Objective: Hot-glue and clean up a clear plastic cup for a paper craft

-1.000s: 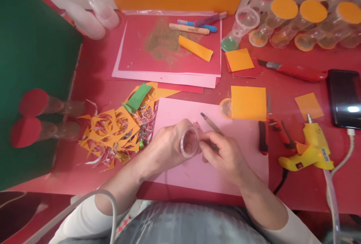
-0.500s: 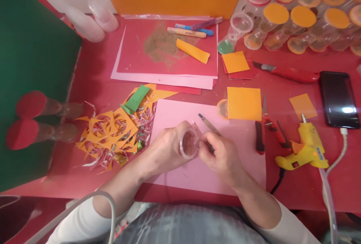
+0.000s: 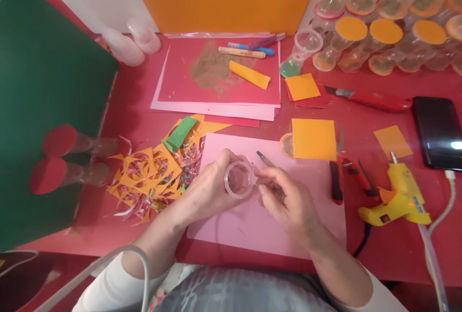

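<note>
Both hands have lifted slightly over the pink sheet (image 3: 274,225): left hand (image 3: 211,189) grips the clear cup (image 3: 239,179) above it, right hand (image 3: 288,201) pinches a thin tool (image 3: 265,159) beside the cup's rim.

Two hands (image 3: 212,189) (image 3: 288,199), one cup (image 3: 239,179), one glue gun (image 3: 399,196), one phone (image 3: 436,131), three markers (image 3: 241,52), one cutter (image 3: 371,100), one pair of scissors (image 3: 346,170).

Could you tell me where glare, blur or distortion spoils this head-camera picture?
Head view: a white glare spot sits on the phone screen; wide-angle distortion bends the green board and the table edges; the clear cup in the left hand looks soft, and the right hand is slightly blurred.
</note>
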Available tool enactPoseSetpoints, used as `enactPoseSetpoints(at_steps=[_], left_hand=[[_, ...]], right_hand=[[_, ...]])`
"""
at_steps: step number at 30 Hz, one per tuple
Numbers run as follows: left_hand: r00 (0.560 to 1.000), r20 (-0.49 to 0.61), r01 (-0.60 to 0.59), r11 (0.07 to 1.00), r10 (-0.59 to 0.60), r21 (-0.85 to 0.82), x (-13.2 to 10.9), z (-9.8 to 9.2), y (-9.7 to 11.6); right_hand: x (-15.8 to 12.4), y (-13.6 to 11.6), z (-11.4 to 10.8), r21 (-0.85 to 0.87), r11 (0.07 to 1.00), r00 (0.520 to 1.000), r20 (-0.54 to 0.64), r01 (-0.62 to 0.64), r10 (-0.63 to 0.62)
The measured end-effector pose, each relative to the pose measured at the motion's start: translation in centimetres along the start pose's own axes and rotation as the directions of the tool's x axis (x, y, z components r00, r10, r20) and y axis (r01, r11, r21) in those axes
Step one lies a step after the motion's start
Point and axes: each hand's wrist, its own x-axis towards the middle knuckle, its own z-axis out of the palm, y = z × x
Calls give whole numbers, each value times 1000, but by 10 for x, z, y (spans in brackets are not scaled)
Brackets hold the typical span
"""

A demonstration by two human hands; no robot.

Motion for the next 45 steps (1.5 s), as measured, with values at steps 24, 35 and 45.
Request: enactPoseSetpoints(at_steps=[24,35,45], left_hand=[[996,92,12,999,-15,33,0,6,0],[993,115,-27,999,23,34,0,-1,1],[998,59,-25,1000,25,6,-2,8,-1]], right_hand=[[2,7,6,-254,925,959,28,281,-283],[6,7,2,-49,961,959,102,271,-265],[3,6,8,-164,944,957,-6,286,-290]])
